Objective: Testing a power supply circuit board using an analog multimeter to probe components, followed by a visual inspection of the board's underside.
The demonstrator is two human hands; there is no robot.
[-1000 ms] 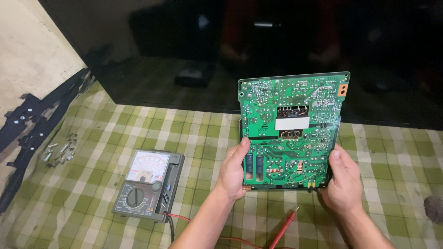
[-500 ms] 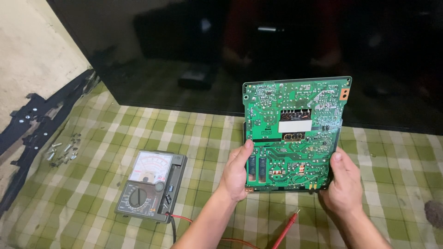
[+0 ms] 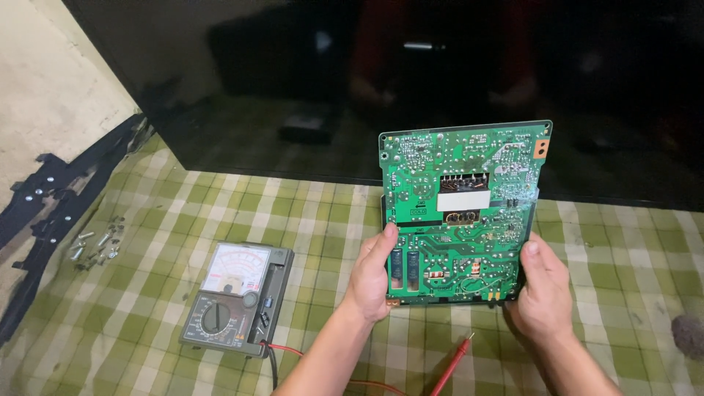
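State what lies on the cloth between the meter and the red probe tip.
In the head view, the left hand's forearm crosses between the meter and red probe; otherwise checked cloth and a red lead.

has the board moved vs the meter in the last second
Cannot tell. The board sits about as far right of the meter as before; both slid slightly right in frame together, which suggests the camera moved. Both hands hold it.

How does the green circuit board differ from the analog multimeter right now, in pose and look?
The circuit board is held upright off the cloth, left hand and right hand gripping its lower edges; the multimeter lies flat on the checked cloth, untouched. The circuit board is green and bare, the multimeter dark-cased with a pale dial face. Both are rectangular.
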